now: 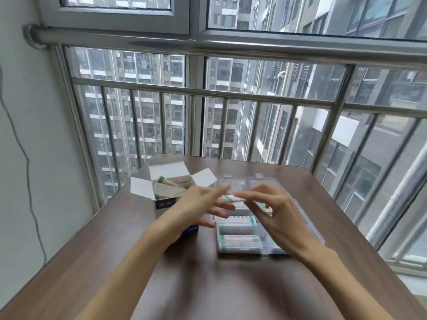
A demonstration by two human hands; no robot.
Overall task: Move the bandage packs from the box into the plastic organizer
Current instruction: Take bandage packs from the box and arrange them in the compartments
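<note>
— Risk sits with the bandage pack (233, 199) held over the plastic organizer (298, 215): the right hand (277, 211) seems to pinch one end in a fingertip grip, though blur makes that hard to confirm, and the left hand (203, 204) has straight, spread fingers, touching it at most.

— So it could slip?

— Likely, if the pinch loosens before the pack lies flat. It could land askew across the two packs (238, 229) already lying in the organizer's near compartments, or catch on a divider.

— And the box (166, 188)?

— It stands flaps-open near the tabletop's far left corner, just left of the organizer, with more packs inside. The left forearm passes right over it; a careless sweep back could knock it toward the left edge.
</note>
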